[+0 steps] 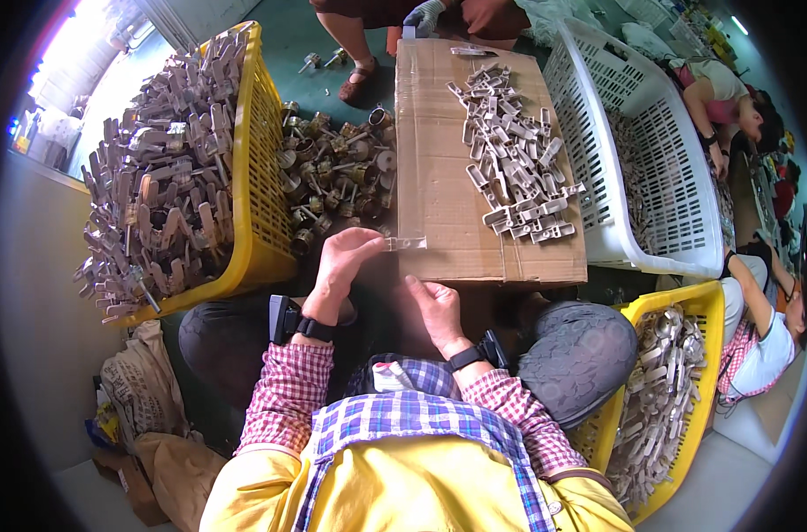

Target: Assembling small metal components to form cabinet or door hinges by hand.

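My left hand (346,259) is closed in a pinch at the left edge of a cardboard sheet (434,168). Between its fingertips is one end of a small grey lever-shaped part (409,243), whose other end reaches over the board. Close by, at the board's near edge, my right hand (436,312) has its thumb pointing up-left and its fingers curled; whatever they hold, if anything, is hidden. A loose pile of similar grey lever-shaped parts (518,168) covers the right half of the cardboard.
Left stands a yellow basket (260,177) heaped with lever-fitted metal parts. Round metal fittings (341,168) lie between it and the board. A white basket (598,151) is on the right, another yellow basket (710,355) near right. Across the board sits a person with a gloved hand (424,16).
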`<action>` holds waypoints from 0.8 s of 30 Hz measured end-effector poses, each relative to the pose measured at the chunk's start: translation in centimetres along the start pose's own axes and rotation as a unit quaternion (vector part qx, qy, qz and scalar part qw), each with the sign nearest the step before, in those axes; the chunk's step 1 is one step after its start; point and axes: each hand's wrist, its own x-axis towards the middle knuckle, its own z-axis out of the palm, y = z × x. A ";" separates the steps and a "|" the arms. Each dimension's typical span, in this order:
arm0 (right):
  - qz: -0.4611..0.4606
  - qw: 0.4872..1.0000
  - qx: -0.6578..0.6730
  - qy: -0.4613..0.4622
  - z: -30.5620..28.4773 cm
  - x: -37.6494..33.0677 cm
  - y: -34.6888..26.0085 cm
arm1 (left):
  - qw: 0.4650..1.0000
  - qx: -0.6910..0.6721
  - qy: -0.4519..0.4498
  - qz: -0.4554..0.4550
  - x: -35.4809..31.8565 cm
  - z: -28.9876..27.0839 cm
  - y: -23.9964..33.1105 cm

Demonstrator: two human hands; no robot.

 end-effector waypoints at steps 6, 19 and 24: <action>-0.004 1.000 -0.007 -0.003 0.0 0.0 0.0 | 0.997 0.072 0.001 0.036 0.3 -0.1 -0.4; -0.017 1.000 -0.008 -0.010 -0.4 0.5 0.5 | 0.877 0.366 0.025 0.309 3.2 4.1 5.8; -0.024 0.999 0.039 -0.028 0.0 0.9 1.3 | 0.730 0.513 -0.076 0.444 9.8 11.5 6.3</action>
